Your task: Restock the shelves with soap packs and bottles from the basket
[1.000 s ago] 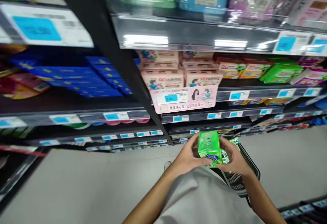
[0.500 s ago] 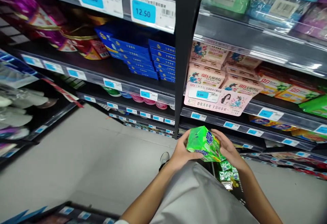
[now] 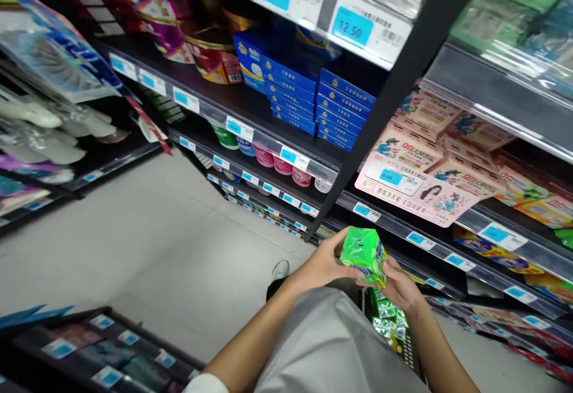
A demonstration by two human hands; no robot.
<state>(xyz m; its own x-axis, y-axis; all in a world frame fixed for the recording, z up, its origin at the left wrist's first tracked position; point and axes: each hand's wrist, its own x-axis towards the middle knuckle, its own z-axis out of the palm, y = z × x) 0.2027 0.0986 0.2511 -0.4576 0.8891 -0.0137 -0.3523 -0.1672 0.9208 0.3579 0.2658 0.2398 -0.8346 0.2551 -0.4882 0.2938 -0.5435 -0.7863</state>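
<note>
green pack (image 3: 362,252) is up in the air between both hands, in front of the grey clothing (image 3: 331,339), its plain top toward the camera and blue lettering on its sides. the left hand (image 3: 321,266) grasps it along the left side, thumb across the near edge; the right hand (image 3: 401,285) grips it at the right side near the lower right corner, so the pack is clasped between them. lower down, partly hidden by the clothing and the right arm, a dark basket (image 3: 409,351) carries shiny green packets (image 3: 387,309) toward its far end. past the hands, right of a slanting black post (image 3: 378,118), pink boxes (image 3: 412,145) are stacked at the left end of a shelf (image 3: 544,255), with a pink placard (image 3: 405,199) on its front edge and orange boxes (image 3: 553,205) farther right. left of the post, blue boxes (image 3: 293,91) lie in two stacks near the right end of another shelf (image 3: 264,144), a red tub (image 3: 215,58) farther left. one shoe (image 3: 280,269) shows on the pale floor (image 3: 134,232), left of the clothing
</note>
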